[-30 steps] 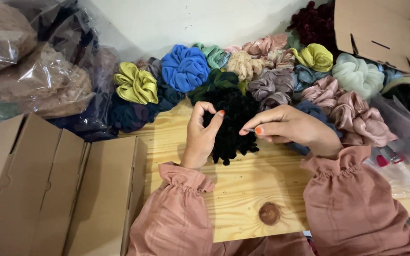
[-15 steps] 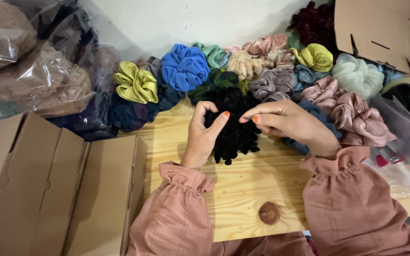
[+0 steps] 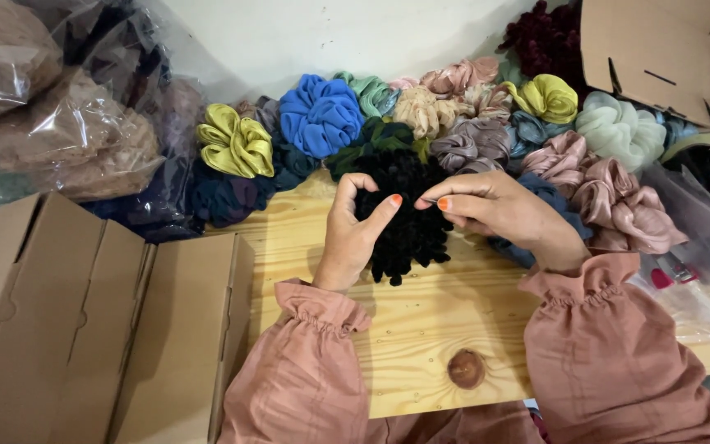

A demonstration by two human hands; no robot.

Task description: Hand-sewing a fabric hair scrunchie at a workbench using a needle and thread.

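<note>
1. The left hand [image 3: 353, 234] curls its fingers and thumb around the left side of a black scrunchie [image 3: 408, 215], gripping its ruffled fabric.
2. The right hand [image 3: 499, 210] pinches the scrunchie's upper right edge between thumb and forefinger, the other fingers loosely bent.
3. The black scrunchie rests on the wooden worktop [image 3: 421, 329] near its far edge, just in front of a heap of scrunchies.
4. In that heap, a blue scrunchie [image 3: 320, 115] and a yellow-green scrunchie [image 3: 233, 141] lie along the far edge.
5. Flat cardboard boxes [image 3: 84, 321] overlap the worktop's left edge.
</note>
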